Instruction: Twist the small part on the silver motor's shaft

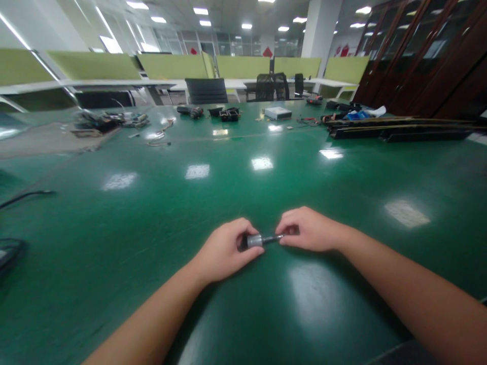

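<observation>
Both of my hands rest on the green table (243, 192) close in front of me. My left hand (224, 251) is closed around a small grey metal cylinder (254, 241), whose silver end shows between thumb and fingers. A thin dark shaft (272, 238) sticks out of the cylinder to the right. My right hand (308, 229) pinches the far end of that shaft with thumb and fingertips. The two hands are a few centimetres apart, joined by the part.
Long black rails (399, 131) lie at the far right. A white box (277, 112), small black parts (229, 114) and wires (160, 137) sit at the far side. Cluttered electronics (106, 121) lie far left; a black cable (26, 196) at the left edge. Office chairs stand beyond the table.
</observation>
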{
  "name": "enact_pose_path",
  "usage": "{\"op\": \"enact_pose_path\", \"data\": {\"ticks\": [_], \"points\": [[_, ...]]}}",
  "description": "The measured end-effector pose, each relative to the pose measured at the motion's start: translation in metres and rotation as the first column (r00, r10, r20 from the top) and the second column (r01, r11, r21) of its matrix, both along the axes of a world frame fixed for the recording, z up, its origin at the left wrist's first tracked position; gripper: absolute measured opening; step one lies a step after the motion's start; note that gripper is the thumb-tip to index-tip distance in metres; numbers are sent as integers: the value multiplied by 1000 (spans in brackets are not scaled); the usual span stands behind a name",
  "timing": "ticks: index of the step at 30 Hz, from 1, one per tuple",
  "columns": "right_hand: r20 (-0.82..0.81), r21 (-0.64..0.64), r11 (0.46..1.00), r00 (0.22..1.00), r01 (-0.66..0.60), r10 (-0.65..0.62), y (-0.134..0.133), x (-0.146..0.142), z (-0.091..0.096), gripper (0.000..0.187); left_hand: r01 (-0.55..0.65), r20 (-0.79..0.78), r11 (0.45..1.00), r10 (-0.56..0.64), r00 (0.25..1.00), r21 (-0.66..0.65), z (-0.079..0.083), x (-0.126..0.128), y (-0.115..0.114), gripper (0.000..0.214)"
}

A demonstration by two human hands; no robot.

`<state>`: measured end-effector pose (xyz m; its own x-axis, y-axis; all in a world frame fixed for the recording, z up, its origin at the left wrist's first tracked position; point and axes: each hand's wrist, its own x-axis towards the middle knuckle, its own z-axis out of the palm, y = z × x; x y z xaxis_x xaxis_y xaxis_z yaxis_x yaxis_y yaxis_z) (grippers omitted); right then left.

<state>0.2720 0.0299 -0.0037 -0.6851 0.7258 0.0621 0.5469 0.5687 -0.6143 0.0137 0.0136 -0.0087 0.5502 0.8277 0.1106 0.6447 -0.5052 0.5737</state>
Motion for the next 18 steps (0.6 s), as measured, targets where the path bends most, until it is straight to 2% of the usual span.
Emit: {"op": "enact_pose_path", "data": {"ticks": [3, 6, 9, 14, 18], "points": [[-77, 67, 997, 996, -30, 35, -3, -16, -7, 15, 10, 6, 1000, -10, 1000, 20, -1, 1, 0, 21], [-115, 120, 993, 993, -6, 20, -4, -26, -14, 15, -4, 14, 999, 4, 1000, 36, -1, 3, 0, 23], [-115, 121, 993, 993, 5, 9, -4, -26, -16, 15, 6, 10, 999, -6, 1000, 39, 1, 2, 0, 27], [-76, 126, 992, 997, 0, 9, -5, -23, -12, 15, 7, -11, 1000, -6, 1000, 19, 1, 1, 0, 20], [-68, 134, 991, 997, -16, 25, -6, -24, -10, 15, 20, -37, 999, -19, 999, 27, 1, 2, 1, 22]]}}
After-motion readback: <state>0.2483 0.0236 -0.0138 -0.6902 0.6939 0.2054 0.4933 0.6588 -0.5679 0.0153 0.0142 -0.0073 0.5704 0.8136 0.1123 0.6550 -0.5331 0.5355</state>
